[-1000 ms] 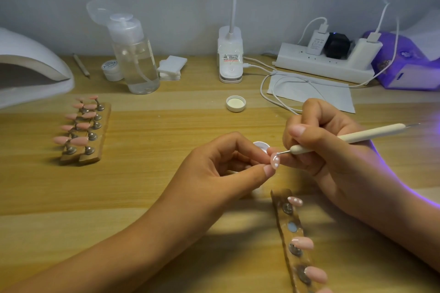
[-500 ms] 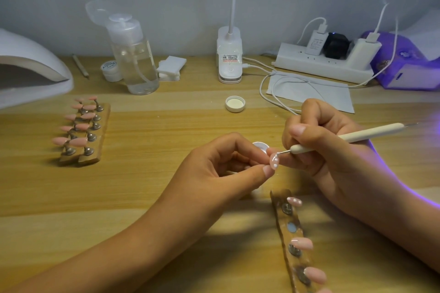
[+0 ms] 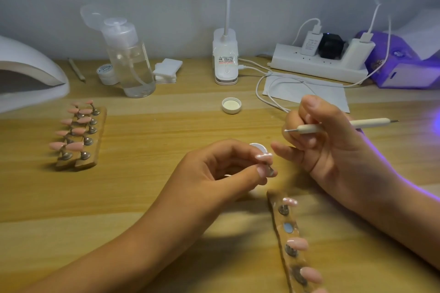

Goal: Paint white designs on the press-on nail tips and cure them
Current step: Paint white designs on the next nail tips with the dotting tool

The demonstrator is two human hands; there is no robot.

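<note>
Pinching the little stand under a pink nail tip (image 3: 263, 156) with the left hand (image 3: 221, 173), grip closed on it, just above the worktop (image 3: 142, 197) near the wooden strip (image 3: 273, 198). Holding the dotting pen (image 3: 333, 127) in the right hand (image 3: 333, 150), grip wrapped round it, point clear of the tip. Easy to smear from here (white dots presumably wet, uncured): a brushing finger, or a clumsy landing on the strip's bare slot.
</note>
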